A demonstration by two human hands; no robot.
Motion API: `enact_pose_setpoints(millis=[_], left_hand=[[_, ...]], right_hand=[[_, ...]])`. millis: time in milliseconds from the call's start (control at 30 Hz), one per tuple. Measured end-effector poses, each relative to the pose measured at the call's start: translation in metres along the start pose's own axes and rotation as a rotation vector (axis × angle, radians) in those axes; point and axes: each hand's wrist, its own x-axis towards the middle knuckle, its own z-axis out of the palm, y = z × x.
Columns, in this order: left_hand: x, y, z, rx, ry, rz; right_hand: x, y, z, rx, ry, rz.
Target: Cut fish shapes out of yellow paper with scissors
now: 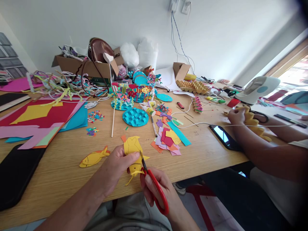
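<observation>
My left hand (121, 162) pinches a piece of yellow paper (132, 144) with a fish outline drawn on it, above the table's front edge. In my right hand (161, 186) is a pair of red-handled scissors (157, 189). The dark blades meet the paper along its right side, and a narrow cut strip dangles from the bottom. To the left of my left hand, cut-out yellow fish (93, 158) lie on the table with an orange edge showing beneath. Beyond the paper sits a pile of coloured paper scraps (168, 141).
Coloured paper sheets (48, 112) and a black phone-like slab (16, 176) lie at left. Decorated paper fish (134, 91) and a blue scaly disc (135, 117) stand behind. A co-worker's hands (237, 115) hold a yellow scalloped piece at right, near a lit phone (225, 136) and white cable.
</observation>
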Motion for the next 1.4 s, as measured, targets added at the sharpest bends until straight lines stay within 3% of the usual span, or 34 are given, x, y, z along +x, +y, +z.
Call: enact_pose_setpoints(millis=[567, 833, 1167, 1400], left_hand=[[0.0030, -0.0004, -0.0024, 0.018, -0.028, -0.013], [0.0042, -0.0022, -0.0059, 0.002, -0.035, 0.007], [0.0046, -0.0023, -0.0059, 0.006, 0.044, 0.062], [0.0041, -0.0024, -0.0039, 0.015, 0.013, 0.056]], right_hand=[[0.0004, -0.0084, 0.0008, -0.061, 0.041, 0.058], [0.0027, -0.0010, -0.0005, -0.043, 0.044, 0.050], [0.0039, -0.0027, 0.0013, -0.050, 0.034, 0.043], [0.0037, -0.0019, 0.0004, -0.048, 0.032, 0.037]])
